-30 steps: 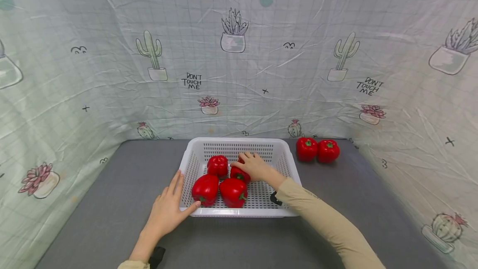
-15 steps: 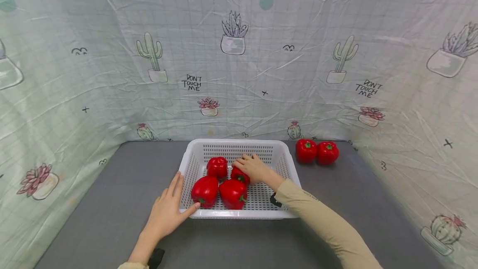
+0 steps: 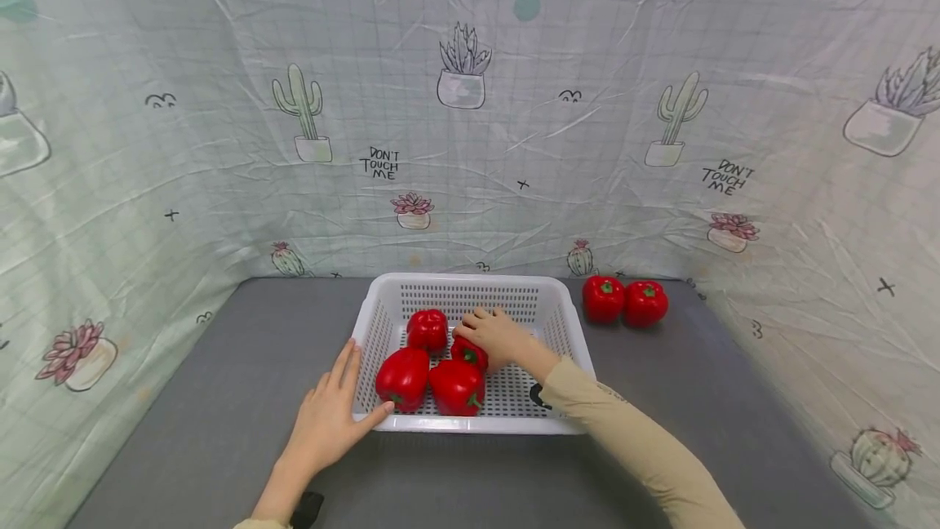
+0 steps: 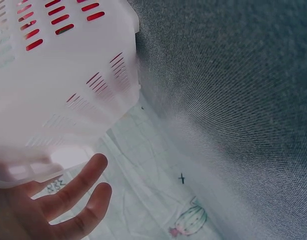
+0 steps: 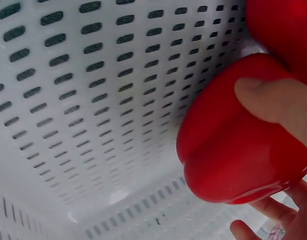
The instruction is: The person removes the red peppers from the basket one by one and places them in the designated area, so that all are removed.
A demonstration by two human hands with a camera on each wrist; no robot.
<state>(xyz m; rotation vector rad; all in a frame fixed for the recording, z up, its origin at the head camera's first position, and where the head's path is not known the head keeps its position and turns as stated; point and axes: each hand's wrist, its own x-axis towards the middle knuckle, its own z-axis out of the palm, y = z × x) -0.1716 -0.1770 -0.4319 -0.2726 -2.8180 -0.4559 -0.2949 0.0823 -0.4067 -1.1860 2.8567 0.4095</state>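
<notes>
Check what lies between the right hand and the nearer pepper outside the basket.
The head view shows the white basket's right wall between the right hand and that pepper, then a narrow strip of grey table; no other pepper lies between.

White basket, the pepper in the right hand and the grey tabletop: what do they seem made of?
White basket: probably moulded plastic, semi-gloss; regular slots, bright highlights.
Held pepper: smooth, glossy red skin with light reflections; real or plastic replica, can't tell.
Grey tabletop: apparently matte woven cloth or similar covering, from the fine ribbed grain in the left wrist view.
</notes>
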